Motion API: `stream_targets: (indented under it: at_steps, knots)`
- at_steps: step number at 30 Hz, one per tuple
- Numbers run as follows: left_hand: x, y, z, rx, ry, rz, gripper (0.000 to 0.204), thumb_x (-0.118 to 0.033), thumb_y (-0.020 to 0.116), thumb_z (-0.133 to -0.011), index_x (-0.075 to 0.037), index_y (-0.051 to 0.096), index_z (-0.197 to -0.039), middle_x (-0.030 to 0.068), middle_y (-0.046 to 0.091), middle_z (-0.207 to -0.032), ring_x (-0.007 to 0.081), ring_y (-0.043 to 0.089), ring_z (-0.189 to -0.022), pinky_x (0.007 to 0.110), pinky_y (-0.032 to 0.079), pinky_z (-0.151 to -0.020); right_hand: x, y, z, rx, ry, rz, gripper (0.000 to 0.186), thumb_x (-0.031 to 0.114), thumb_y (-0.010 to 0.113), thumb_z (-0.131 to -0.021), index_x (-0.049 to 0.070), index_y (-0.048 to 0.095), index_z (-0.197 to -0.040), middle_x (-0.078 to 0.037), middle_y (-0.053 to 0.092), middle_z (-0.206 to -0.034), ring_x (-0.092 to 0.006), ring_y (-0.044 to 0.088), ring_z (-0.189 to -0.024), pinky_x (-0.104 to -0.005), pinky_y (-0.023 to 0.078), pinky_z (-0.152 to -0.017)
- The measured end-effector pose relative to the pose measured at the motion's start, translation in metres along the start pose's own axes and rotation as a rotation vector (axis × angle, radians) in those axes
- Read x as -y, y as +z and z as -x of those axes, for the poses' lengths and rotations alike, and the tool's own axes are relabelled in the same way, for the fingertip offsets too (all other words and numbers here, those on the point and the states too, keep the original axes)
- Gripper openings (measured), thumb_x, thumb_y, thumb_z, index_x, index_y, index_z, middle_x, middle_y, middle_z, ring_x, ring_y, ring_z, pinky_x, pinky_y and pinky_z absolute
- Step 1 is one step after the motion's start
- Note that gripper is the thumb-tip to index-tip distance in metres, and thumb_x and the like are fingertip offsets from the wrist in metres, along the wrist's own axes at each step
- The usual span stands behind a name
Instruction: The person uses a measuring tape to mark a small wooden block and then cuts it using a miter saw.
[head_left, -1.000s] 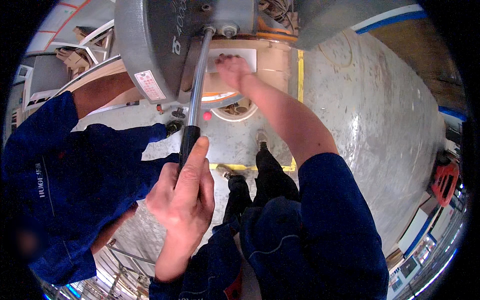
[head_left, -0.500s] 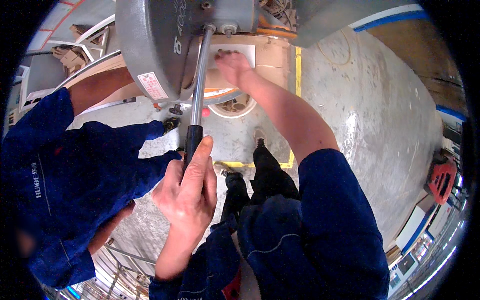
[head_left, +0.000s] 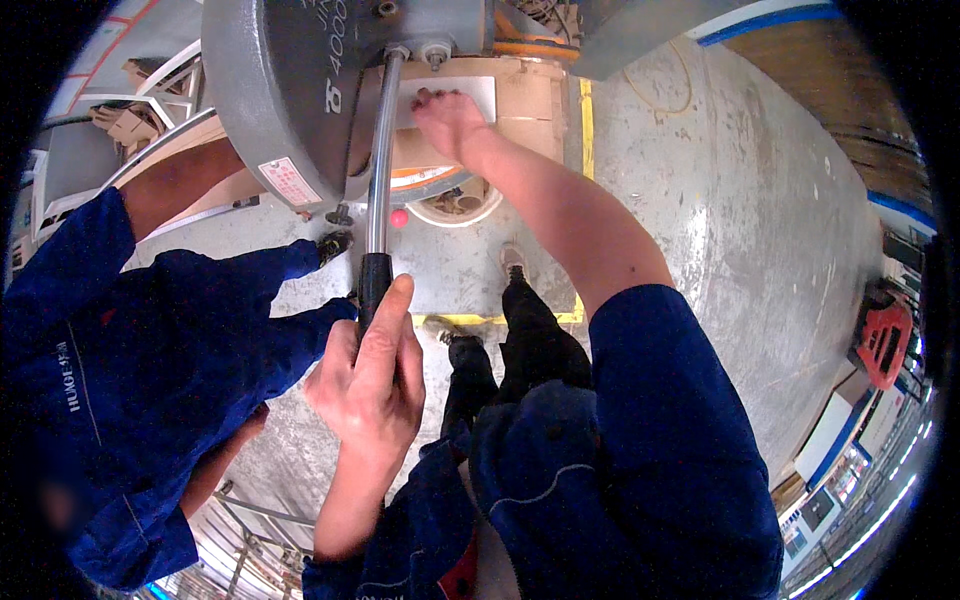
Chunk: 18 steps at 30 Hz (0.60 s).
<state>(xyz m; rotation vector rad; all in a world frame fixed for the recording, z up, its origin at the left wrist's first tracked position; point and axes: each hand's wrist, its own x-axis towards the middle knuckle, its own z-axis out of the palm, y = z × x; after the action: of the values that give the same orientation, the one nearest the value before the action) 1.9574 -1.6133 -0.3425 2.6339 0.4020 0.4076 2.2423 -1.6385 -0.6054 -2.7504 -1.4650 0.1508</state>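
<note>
My left hand (head_left: pixel 372 375) is closed around the black handle (head_left: pixel 375 285) of a bright metal lever (head_left: pixel 382 165). The lever runs up to the thick grey head (head_left: pixel 285 90) of a machine. Beyond the lever, my right hand (head_left: pixel 452 120) rests by a white sheet (head_left: pixel 480 97) on brown cardboard (head_left: pixel 528 105), below the machine head. Its darkened fingertips look bent but apart, and nothing shows in them. What lies directly under the palm is hidden.
At the left stands a co-worker in dark blue clothes (head_left: pixel 180 350), one arm (head_left: pixel 185 185) reaching behind the machine head. Under the machine sits a round white bin (head_left: pixel 465 212) with scraps. Yellow tape (head_left: pixel 587 130) marks the floor. A red object (head_left: pixel 885 340) is far right.
The whole view has shifted slightly, so the machine, lever and both hands appear a little further left. My left hand keeps its grip on the handle; my right hand stays by the white sheet.
</note>
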Motion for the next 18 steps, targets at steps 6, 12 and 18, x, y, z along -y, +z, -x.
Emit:
stream_targets:
  at_steps: [6,12,18]
  knots:
    - [0.007,0.009,0.006,-0.036,0.008,0.044,0.044,0.004,0.073,-0.084,-0.010,0.074,-0.125,0.0078,0.057,-0.069,0.0179,0.047,-0.051,0.032,0.042,-0.047,0.004,-0.011,-0.002,0.177,0.007,-0.008,0.028,0.012,0.052,-0.093,0.009,0.068,-0.115,-0.012,0.066,-0.127,-0.0290,0.068,-0.112,-0.0426,0.056,-0.090]
    - [0.006,0.012,0.009,0.000,-0.007,0.051,0.043,0.005,0.071,-0.085,-0.010,0.074,-0.125,0.0101,0.067,-0.076,0.0192,0.050,-0.055,0.032,0.044,-0.050,-0.002,0.006,-0.002,-0.034,0.011,-0.039,0.028,0.020,0.052,-0.095,0.017,0.075,-0.109,-0.009,0.074,-0.114,-0.0312,0.071,-0.108,-0.0472,0.056,-0.090]
    - [0.011,0.017,0.015,0.015,-0.032,0.041,0.041,0.004,0.072,-0.085,-0.012,0.075,-0.124,0.0100,0.065,-0.075,0.0209,0.051,-0.055,0.034,0.044,-0.050,0.004,-0.018,-0.001,0.186,-0.014,0.012,0.030,0.012,0.052,-0.092,0.010,0.067,-0.118,-0.011,0.066,-0.128,-0.0297,0.067,-0.115,-0.0416,0.054,-0.096]
